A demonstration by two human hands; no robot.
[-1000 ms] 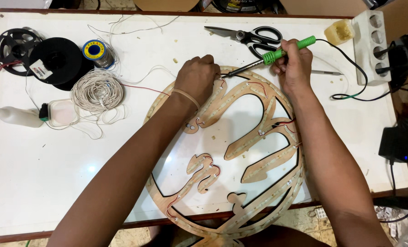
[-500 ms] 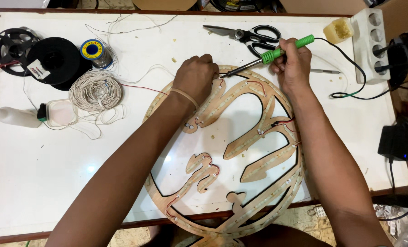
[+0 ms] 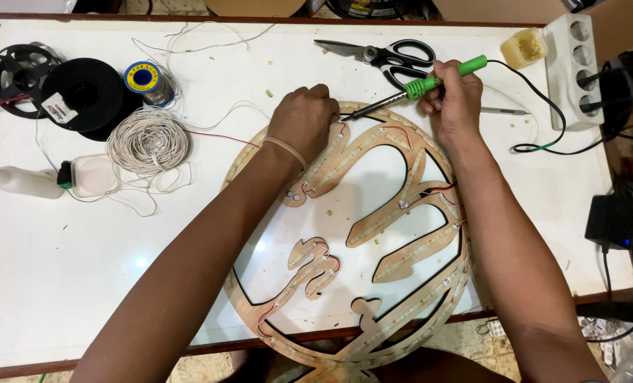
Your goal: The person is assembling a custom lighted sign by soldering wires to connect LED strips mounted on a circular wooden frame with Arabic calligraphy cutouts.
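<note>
A round cut-out wooden panel [image 3: 394, 184] with light strips and thin red wires glued along its curves lies on the white table [image 3: 118, 284]. My left hand [image 3: 304, 119] rests closed on the panel's upper rim, pinching something small that I cannot make out. My right hand [image 3: 453, 99] grips a green-handled soldering iron [image 3: 416, 89]. Its dark tip points left and nearly meets my left fingers at the rim.
Black-handled scissors [image 3: 391, 55] lie behind the iron. At the left are a coil of white wire [image 3: 147, 142], a solder reel [image 3: 145, 79], black spools [image 3: 82, 96] and a white bottle [image 3: 18, 183]. A white power strip [image 3: 575, 67] and a yellowish tub [image 3: 524, 48] stand at the right.
</note>
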